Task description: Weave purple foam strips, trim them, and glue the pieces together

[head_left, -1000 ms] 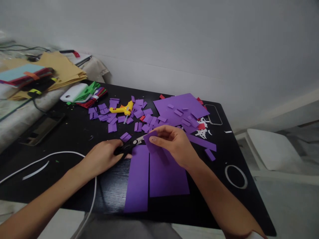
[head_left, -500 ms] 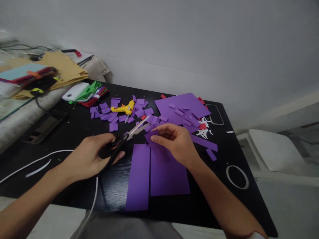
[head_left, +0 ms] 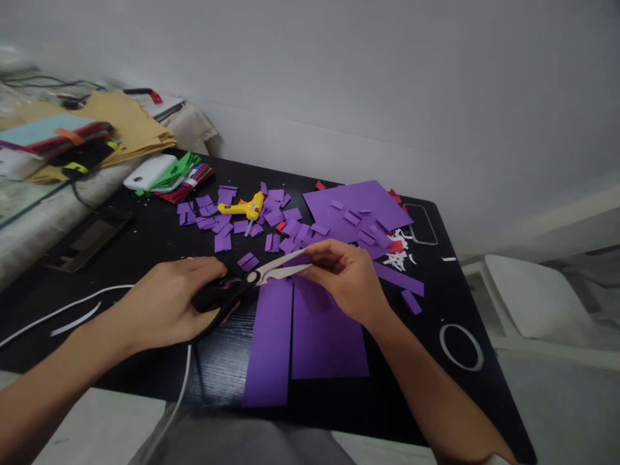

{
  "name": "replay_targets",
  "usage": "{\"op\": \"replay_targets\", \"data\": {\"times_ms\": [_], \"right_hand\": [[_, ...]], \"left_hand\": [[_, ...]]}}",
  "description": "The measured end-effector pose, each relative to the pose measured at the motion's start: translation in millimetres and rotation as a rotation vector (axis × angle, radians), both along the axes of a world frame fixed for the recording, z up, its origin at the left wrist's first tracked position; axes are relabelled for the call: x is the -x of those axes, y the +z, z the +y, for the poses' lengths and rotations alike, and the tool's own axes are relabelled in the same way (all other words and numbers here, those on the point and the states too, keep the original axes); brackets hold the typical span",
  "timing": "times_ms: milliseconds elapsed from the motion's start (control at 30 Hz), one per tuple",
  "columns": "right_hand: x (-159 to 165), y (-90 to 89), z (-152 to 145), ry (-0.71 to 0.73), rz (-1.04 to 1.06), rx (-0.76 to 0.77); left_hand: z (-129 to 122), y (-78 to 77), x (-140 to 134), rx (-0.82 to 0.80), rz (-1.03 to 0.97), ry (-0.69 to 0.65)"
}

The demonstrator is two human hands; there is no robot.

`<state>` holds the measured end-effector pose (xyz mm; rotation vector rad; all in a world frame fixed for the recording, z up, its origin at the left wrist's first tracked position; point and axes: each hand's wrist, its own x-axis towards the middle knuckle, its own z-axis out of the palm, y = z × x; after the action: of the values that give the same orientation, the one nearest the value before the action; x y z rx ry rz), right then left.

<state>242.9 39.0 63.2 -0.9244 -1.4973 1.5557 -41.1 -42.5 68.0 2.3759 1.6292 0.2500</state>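
My left hand [head_left: 177, 300] is closed around the black handles of the scissors [head_left: 264, 274], whose blades are parted and point right. Between the blades lies a small piece of purple paper [head_left: 294, 259], its right end pinched by my right hand [head_left: 341, 274]. My right fingers partly hide that piece. Below the hands a long purple paper strip [head_left: 268, 342] and a wider purple sheet [head_left: 329, 339] lie side by side on the black table [head_left: 213, 381]. Small folded purple pieces [head_left: 223, 242] are scattered beyond the scissors.
A yellow glue gun [head_left: 249, 206] lies among the purple pieces. Farther right are a large purple sheet [head_left: 368, 197] and white paper scraps [head_left: 400, 258]. A dark phone [head_left: 90, 239] and a white cable [head_left: 72, 300] lie at left, and a white ring [head_left: 461, 347] at right.
The scissors have moved right, so their blades now straddle the piece of purple paper. A small folded purple piece now shows on the table beside the blades. My right hand has barely moved.
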Motion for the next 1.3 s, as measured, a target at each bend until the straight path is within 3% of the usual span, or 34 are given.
{"op": "replay_targets", "data": {"times_ms": [1300], "right_hand": [[0.0,-0.3,-1.9,-0.023,0.016,-0.011]], "left_hand": [[4.9,-4.9,1.9,-0.012,0.033,-0.039]]}}
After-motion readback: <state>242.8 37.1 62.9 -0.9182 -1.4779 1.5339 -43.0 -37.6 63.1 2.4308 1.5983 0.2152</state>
